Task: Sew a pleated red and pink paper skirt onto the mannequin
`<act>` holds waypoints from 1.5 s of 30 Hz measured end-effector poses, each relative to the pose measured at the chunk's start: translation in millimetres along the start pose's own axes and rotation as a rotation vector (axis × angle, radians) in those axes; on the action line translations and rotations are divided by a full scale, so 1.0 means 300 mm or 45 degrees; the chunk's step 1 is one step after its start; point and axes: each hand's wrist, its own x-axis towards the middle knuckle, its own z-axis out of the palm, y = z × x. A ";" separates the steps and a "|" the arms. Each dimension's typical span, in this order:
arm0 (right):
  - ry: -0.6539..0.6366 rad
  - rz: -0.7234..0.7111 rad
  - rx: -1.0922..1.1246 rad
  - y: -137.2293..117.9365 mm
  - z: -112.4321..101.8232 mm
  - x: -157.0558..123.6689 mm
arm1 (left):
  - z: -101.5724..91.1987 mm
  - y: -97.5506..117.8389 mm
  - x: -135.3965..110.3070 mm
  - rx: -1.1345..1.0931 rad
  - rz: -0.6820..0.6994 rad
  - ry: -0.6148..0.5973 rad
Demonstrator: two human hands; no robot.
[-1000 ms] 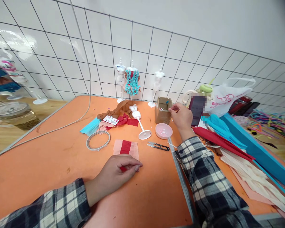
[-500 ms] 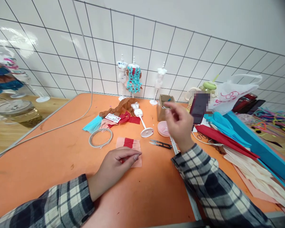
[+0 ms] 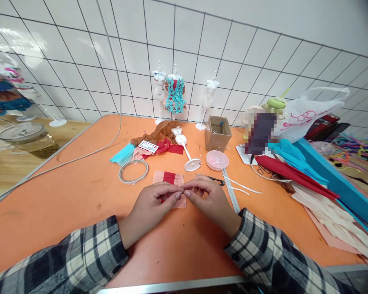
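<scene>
My left hand (image 3: 155,204) and my right hand (image 3: 213,200) meet fingertip to fingertip over the near half of a small pink cloth piece (image 3: 159,177). A gathered red strip (image 3: 169,177) runs down the middle of that cloth. Both hands are closed in a pinch; whatever lies between the fingertips is too small to make out. Just beyond my right hand lie black thread snips (image 3: 216,179), partly hidden by it. Two thin white strips (image 3: 243,184) rest to the right of the snips.
A tape roll (image 3: 133,171), a tipped-over mini dress form (image 3: 187,153), a pink dish (image 3: 217,160) and a cardboard box (image 3: 218,136) stand beyond my hands. Brown fabric (image 3: 159,132) lies further back. Folded red cloth (image 3: 297,175) and a phone (image 3: 260,132) are at the right.
My right hand has come down and left from above the pink dish to meet my left hand at the cloth. The white strips on the right now show. The view has shifted slightly.
</scene>
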 end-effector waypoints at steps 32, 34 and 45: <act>0.170 -0.423 -0.662 -0.018 -0.009 -0.036 | 0.015 -0.007 -0.017 -0.069 0.034 -0.068; 0.127 -0.372 -0.592 -0.021 -0.011 -0.034 | 0.010 -0.004 -0.019 0.039 0.080 -0.076; -0.037 0.289 0.247 0.001 0.004 -0.007 | -0.029 -0.013 -0.006 0.497 0.531 -0.079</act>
